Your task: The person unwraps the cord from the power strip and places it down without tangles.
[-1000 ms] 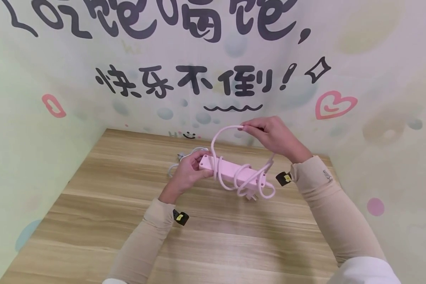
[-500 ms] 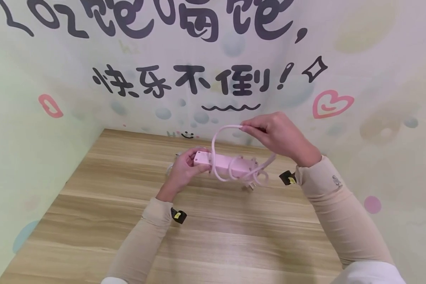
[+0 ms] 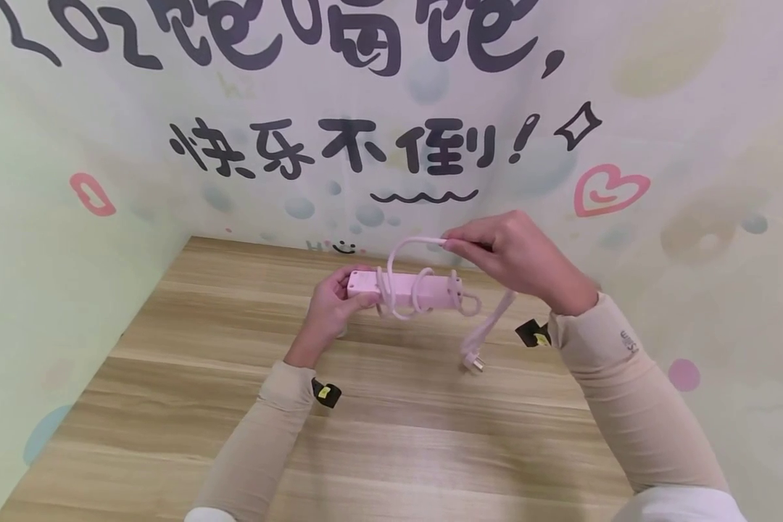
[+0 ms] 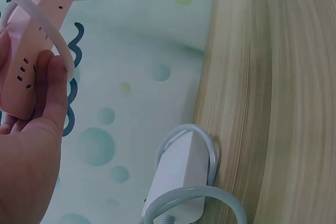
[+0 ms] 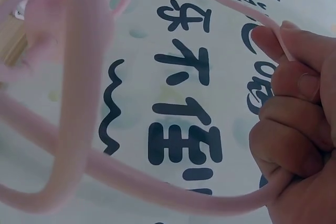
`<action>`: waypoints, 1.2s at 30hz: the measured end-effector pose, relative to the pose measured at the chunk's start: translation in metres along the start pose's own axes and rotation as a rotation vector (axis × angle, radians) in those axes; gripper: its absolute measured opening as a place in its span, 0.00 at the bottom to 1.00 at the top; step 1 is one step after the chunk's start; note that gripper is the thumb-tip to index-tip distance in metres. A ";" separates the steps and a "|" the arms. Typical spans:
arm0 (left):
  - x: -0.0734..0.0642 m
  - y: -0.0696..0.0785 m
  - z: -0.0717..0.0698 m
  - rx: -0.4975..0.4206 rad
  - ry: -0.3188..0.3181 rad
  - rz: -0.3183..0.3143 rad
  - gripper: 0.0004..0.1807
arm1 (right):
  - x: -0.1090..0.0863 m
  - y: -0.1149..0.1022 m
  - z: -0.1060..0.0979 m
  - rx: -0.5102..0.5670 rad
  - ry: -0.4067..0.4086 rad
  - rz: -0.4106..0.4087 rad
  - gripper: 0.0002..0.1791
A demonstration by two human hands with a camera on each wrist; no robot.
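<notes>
In the head view, a pink power strip (image 3: 437, 293) is held up over the table, its cord wrapped round it in loose loops. My left hand (image 3: 326, 312) grips the strip's left end, thumb on the near side. To the right and higher, my right hand (image 3: 512, 254) holds the pink cord (image 3: 412, 240) in its curled fingers; a length arches back to the strip. Below this hand the cord's free end hangs with its plug (image 3: 473, 361). The left wrist view shows slots in the strip's (image 4: 23, 77) side. Blurred loops partly cover the strip in the right wrist view.
A white power strip (image 4: 176, 177) with a grey cord (image 4: 231, 203) lies on the wooden table (image 4: 294, 103) near the back wall; in the head view my left hand mostly hides it. Printed wall cloth (image 3: 287, 210) closes off the back and sides.
The strip and my left hand have shifted left and slightly away. The plug end has come free of the loops and now hangs under my right hand. Fewer turns wrap the strip.
</notes>
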State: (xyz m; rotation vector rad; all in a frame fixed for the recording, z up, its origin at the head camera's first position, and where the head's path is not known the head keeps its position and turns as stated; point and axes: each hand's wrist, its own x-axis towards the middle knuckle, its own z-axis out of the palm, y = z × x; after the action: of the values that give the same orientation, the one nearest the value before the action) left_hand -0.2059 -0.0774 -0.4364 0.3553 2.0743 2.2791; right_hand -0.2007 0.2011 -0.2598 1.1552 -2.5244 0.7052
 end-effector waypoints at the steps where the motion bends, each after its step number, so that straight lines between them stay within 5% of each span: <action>1: 0.000 0.000 0.000 0.006 0.011 -0.006 0.29 | 0.000 -0.001 0.000 0.004 -0.004 -0.004 0.07; 11: -0.001 0.000 -0.005 0.024 0.145 -0.057 0.29 | -0.009 -0.001 0.004 0.021 -0.060 0.000 0.08; 17: -0.002 -0.003 -0.015 0.006 0.211 -0.016 0.28 | -0.021 0.002 0.005 0.027 -0.076 -0.007 0.08; 36: 0.000 -0.004 -0.024 -0.138 0.294 0.039 0.26 | -0.070 0.035 0.030 0.087 -0.147 0.193 0.06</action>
State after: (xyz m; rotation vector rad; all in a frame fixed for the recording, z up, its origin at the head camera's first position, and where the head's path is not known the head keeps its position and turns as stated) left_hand -0.2115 -0.1000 -0.4423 0.0571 2.0267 2.6179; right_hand -0.1836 0.2483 -0.3267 1.0338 -2.7823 0.8116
